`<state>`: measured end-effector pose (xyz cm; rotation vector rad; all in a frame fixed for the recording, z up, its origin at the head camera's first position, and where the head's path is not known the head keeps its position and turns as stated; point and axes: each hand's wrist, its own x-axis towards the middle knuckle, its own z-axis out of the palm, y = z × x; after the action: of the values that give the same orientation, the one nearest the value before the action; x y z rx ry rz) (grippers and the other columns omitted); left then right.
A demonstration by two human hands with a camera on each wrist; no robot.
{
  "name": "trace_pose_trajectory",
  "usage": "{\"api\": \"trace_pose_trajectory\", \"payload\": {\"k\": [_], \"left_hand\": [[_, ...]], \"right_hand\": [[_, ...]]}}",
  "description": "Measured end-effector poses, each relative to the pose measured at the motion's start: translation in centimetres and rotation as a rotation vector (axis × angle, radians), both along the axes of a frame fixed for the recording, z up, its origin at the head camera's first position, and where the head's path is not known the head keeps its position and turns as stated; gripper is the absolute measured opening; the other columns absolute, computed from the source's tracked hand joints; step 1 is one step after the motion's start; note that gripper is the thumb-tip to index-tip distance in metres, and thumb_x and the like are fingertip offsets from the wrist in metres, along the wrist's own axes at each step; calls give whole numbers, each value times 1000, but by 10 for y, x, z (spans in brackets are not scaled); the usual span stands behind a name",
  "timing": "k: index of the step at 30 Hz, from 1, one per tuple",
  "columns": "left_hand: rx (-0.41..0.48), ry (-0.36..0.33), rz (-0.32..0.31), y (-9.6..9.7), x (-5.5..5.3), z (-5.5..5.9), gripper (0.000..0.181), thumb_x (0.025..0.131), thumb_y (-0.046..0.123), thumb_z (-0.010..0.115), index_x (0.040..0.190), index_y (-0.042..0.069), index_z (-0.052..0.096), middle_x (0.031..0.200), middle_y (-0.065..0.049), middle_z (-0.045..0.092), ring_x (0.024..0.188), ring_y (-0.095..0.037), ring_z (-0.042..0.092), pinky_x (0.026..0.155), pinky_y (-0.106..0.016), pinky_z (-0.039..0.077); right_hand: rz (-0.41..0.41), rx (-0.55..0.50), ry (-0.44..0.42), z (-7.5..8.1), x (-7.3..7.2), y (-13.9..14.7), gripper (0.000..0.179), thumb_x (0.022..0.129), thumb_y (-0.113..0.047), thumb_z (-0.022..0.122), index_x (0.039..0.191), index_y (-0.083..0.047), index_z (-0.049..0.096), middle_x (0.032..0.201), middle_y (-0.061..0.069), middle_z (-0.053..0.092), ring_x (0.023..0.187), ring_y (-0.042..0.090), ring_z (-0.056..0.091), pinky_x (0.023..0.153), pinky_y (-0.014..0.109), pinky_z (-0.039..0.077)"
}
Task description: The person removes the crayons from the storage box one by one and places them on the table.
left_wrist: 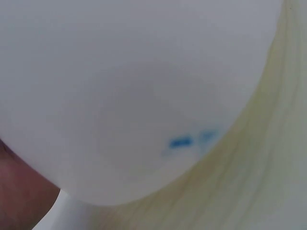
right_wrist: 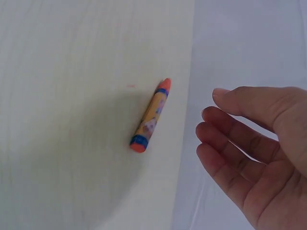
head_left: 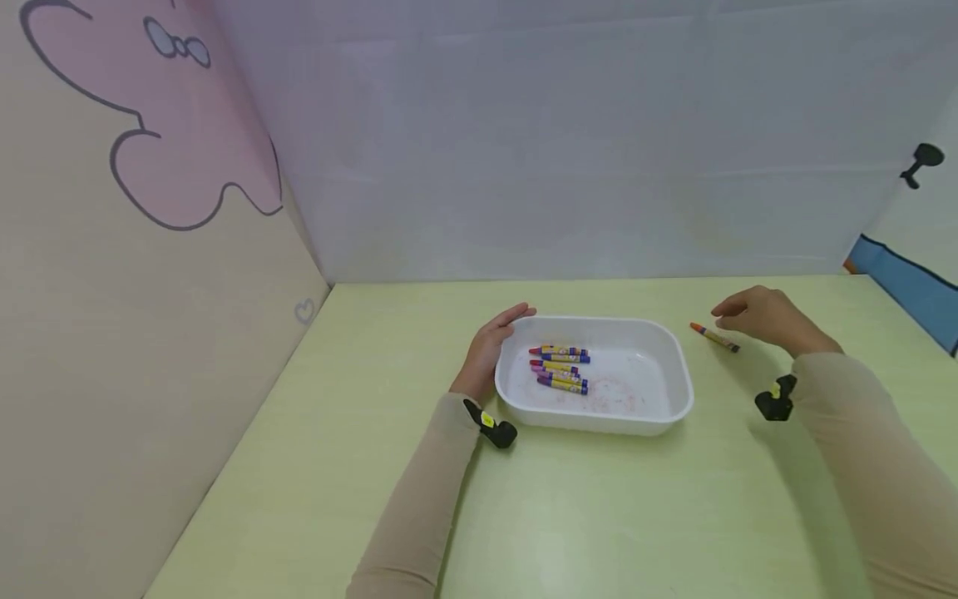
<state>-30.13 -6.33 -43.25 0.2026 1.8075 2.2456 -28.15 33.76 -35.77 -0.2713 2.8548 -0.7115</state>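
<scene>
A white plastic tray [head_left: 636, 423] sits on the table, several paper-wrapped crayons [head_left: 561, 384] lying in its left half. Against the tray's left end rests my left hand [head_left: 486, 353], its fingers extended along the back left corner. The left wrist view is mostly filled by the tray's wall [left_wrist: 144, 96], with just a bit of the hand at the lower left. Right of the tray, an orange crayon [head_left: 714, 337] in a yellow and blue wrapper lies on the table. My right hand [right_wrist: 254, 153] hovers beside it, fingers loosely bent, thumb apart from them, holding nothing.
A light green-yellow table [head_left: 314, 466] spreads around the tray. Behind it rises a pale wall covering [head_left: 584, 166]. The left wall [head_left: 187, 333] bears a pink cartoon figure. Small black devices [head_left: 494, 428] are strapped to both wrists.
</scene>
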Motion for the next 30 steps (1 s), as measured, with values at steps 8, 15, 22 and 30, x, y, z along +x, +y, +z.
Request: {"api": "trace_pose_trajectory", "payload": {"k": [8,15,22,30], "left_hand": [[-15,12,-8,1,-2,0,42,103,16,33,142,20,49,139,8,55,133,-13,46,112,-35,37],[-22,-1,-16,-1,-1,-1,41,103,18,34,140,23,50,139,9,54,133,-12,46,112,-34,38],[-17,17,-12,-1,-4,-3,42,102,15,34,141,19,50,140,5,54,134,-13,45,112,-33,37],[-21,0,-6,0,-5,-3,43,102,15,33,143,16,47,141,4,53,135,-14,44,113,-34,36]], "right_hand": [[41,-27,100,32,-4,-47,35,95,-19,57,119,6,63,117,28,63,105,44,59,84,54,51],[130,-56,59,46,-4,-90,32,94,-22,61,117,0,67,118,23,65,105,38,62,83,50,53],[307,-25,-99,44,-10,-124,29,91,-17,65,115,-1,68,104,9,71,92,22,67,82,41,56],[423,-17,-294,26,-14,-151,25,90,-12,65,111,0,69,101,5,71,88,14,65,83,34,57]]}}
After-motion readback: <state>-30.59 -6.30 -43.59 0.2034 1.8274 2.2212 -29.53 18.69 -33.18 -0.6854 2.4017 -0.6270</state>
